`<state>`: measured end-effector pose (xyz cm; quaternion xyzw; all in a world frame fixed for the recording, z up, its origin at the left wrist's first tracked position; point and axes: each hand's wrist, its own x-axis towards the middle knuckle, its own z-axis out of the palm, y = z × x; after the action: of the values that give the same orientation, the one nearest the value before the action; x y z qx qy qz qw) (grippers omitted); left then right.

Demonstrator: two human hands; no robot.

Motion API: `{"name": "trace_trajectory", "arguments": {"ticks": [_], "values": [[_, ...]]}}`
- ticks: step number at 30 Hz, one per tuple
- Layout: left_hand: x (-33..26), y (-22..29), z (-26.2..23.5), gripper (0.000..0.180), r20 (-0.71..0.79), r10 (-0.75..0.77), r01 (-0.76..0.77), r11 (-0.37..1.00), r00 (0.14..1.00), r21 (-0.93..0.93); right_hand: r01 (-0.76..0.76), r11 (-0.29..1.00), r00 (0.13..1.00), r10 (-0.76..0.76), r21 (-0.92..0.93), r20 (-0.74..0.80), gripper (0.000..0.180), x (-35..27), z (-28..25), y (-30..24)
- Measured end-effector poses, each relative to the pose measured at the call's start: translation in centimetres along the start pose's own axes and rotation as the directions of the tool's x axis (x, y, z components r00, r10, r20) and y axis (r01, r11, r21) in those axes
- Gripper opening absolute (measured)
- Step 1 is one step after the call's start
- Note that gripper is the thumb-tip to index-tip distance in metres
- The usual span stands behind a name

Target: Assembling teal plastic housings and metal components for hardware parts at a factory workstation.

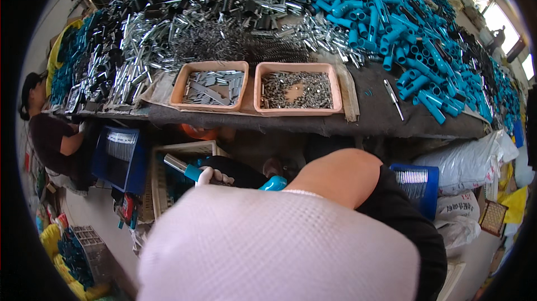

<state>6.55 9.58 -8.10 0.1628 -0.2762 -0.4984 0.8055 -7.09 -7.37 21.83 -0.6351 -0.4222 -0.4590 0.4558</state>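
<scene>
My left hand (217,177), in a pale glove, is closed round a teal tube with a bright metal end (178,163) pointing up and left. Below the hand my pale shirt covers the wrist and arm. To its right a rounded teal piece (274,183) shows above the shirt; whether it belongs to the held tube I cannot tell. Under the hand stands a cream crate (158,186) with teal parts in it. My right hand is out of sight.
Two pink trays, one with flat metal strips (244,85), one with small metal parts (337,91), stand at the bench's near edge. Behind lie heaps of metal parts, springs and teal tubes (391,35). Blue bins (429,189) flank me; a person (53,144) works at left.
</scene>
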Motion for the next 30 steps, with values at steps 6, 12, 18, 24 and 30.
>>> {"name": "trace_trajectory", "arguments": {"ticks": [6,12,18,24,30], "values": [[-3.0,0.3,0.1,0.050,-0.705,0.151,0.216,0.889,0.693,0.403,0.131,0.979,0.991,-0.131,0.158,-0.007,0.024,0.8,2.3,0.3],[1.5,-0.8,4.5,0.024,-0.773,0.208,0.087,0.943,0.599,0.322,-0.281,0.920,0.932,0.329,-0.272,0.151,0.015,-3.8,4.3,6.1],[0.6,-1.4,4.2,0.012,-0.768,0.080,0.043,0.989,0.636,0.138,-0.446,0.778,0.786,0.577,-0.443,0.222,0.014,-9.6,0.9,8.1],[3.9,-0.7,6.4,0.009,-0.670,0.185,0.247,0.834,0.719,0.494,-0.720,0.370,0.581,0.784,-0.588,-0.219,0.015,-16.7,-8.2,6.4],[9.9,-1.4,7.0,0.010,-0.549,0.136,0.369,0.606,0.825,0.705,-0.892,0.071,0.392,0.611,-0.446,-0.688,0.019,-20.8,-18.5,3.8]]}}
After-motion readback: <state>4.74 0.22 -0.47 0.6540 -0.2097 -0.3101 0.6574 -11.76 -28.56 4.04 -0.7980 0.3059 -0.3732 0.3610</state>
